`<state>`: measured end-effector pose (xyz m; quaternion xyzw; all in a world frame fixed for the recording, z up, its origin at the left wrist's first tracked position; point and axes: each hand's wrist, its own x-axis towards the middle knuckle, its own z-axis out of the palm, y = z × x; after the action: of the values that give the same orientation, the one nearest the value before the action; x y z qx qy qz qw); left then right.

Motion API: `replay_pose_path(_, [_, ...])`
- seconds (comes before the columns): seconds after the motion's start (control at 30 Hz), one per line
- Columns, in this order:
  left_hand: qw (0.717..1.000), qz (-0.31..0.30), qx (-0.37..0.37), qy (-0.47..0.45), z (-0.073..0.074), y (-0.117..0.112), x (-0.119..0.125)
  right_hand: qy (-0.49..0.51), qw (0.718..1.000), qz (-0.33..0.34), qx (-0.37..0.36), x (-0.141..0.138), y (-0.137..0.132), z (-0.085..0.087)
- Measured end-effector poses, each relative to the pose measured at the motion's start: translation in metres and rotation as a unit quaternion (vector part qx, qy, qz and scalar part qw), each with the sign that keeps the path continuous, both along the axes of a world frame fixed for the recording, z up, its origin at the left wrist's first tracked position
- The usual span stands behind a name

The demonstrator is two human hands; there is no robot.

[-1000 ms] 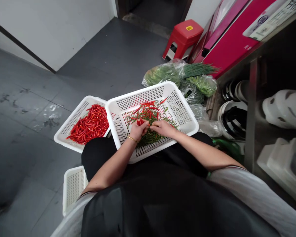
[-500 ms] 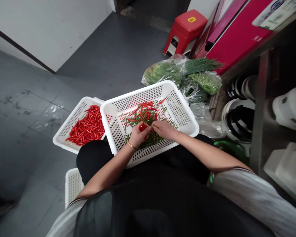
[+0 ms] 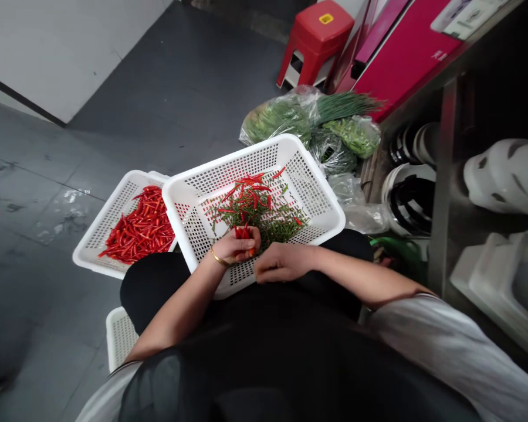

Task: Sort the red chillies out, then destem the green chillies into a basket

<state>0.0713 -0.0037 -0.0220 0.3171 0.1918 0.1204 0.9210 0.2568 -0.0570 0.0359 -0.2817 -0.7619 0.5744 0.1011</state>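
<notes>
Across my lap rests a white perforated basket (image 3: 182,220) holding red chillies (image 3: 253,190) and a heap of green chilli stems (image 3: 284,225). My left hand (image 3: 235,245), with a gold bangle at its wrist, is closed around a few red chillies (image 3: 243,232) above the basket's near side. My right hand (image 3: 284,262) is curled beside it, over the near rim; whatever its fingers pinch, if anything, is hidden. To the left, a second white basket (image 3: 94,237) holds a pile of red chillies (image 3: 141,225).
Bagged green vegetables (image 3: 281,117) lie on the floor beyond the basket, near a red stool (image 3: 321,35). A shelf post (image 3: 442,176) and stacked containers (image 3: 411,199) stand at the right. Another white basket (image 3: 121,337) sits at lower left.
My right hand has drawn away from my left, back towards me and over the near rim. My left hand has moved slightly nearer, still around red chillies. The whole view has shifted a little.
</notes>
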Motion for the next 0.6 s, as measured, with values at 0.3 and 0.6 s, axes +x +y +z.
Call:
replay_pose_path(0.3, [0.989,0.148,-0.019,0.022,-0.003,0.015,-0.002,-0.497,0.834,-0.105,0.216,0.052,0.099,-0.077])
replay_pose_path(0.6, [0.983,0.18,-0.013,0.046,-0.011,0.017,0.001,-0.376,0.909,-0.18,-0.01,0.097,0.07,-0.067])
